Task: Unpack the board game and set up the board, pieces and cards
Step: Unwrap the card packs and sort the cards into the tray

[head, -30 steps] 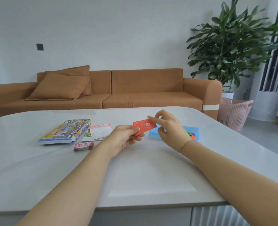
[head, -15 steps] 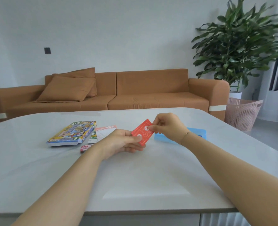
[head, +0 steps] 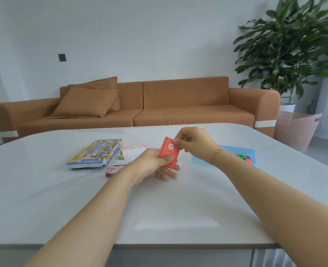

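Over the middle of the white table (head: 178, 205) my left hand (head: 151, 166) grips the lower part of a red card pack (head: 169, 153). My right hand (head: 194, 143) pinches the pack's top right corner. The colourful game box (head: 95, 153) lies flat to the left. Beside it rest paper sheets (head: 132, 153) and a small red-and-white card pack (head: 114, 169). Behind my right wrist a blue tray (head: 242, 153) holds small coloured pieces (head: 245, 157), partly hidden by the wrist.
Beyond the table stands a brown sofa (head: 159, 106) with cushions. A large potted plant (head: 294, 51) and a pink mesh basket (head: 296, 130) stand at the right. The table's near edge runs across the bottom of the view.
The red card pack has turned from lying nearly flat to standing more upright. My right hand has shifted to pinch its top corner. The view has panned so things sit further right.
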`<state>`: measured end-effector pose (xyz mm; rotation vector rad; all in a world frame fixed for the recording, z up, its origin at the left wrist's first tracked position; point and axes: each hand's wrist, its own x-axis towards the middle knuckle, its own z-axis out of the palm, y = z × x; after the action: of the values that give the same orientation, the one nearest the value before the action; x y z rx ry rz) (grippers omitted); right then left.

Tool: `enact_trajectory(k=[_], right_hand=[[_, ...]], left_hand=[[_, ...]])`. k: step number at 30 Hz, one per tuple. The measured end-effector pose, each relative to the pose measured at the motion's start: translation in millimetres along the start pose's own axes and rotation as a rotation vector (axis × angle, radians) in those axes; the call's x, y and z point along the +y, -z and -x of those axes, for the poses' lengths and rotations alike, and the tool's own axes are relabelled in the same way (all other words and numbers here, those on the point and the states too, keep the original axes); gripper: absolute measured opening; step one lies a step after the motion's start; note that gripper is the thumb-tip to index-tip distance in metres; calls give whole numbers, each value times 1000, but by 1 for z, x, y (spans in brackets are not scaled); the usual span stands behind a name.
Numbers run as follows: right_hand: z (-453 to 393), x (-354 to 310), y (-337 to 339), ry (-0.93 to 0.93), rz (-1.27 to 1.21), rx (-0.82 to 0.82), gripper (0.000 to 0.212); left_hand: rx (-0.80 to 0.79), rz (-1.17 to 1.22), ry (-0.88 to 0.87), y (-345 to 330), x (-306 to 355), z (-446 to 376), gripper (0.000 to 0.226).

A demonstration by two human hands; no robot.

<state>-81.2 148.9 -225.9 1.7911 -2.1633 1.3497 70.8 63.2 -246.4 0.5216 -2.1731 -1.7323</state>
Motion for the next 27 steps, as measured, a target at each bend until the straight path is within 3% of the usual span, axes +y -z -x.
enact_trajectory(k=[3,9,17,23,27], right_hand=[[0,-2,1,-124,6,-5,38],[-1,-1,-2,-139,-208,0,20],[1,8,1,-161,-236,-63,7],[0,2,8,-202,-205,-36,40],[-1,4,9,-188,-225,-66,29]], left_hand=[[44,-7,-27,1,-1,-2,13],[100,75,-71,1,-4,-6,8],[94,94,-36,-2,-7,-11,10],[147,86,-101,-3,-5,-11,10],[150,73,-119,-5,-5,-11,16]])
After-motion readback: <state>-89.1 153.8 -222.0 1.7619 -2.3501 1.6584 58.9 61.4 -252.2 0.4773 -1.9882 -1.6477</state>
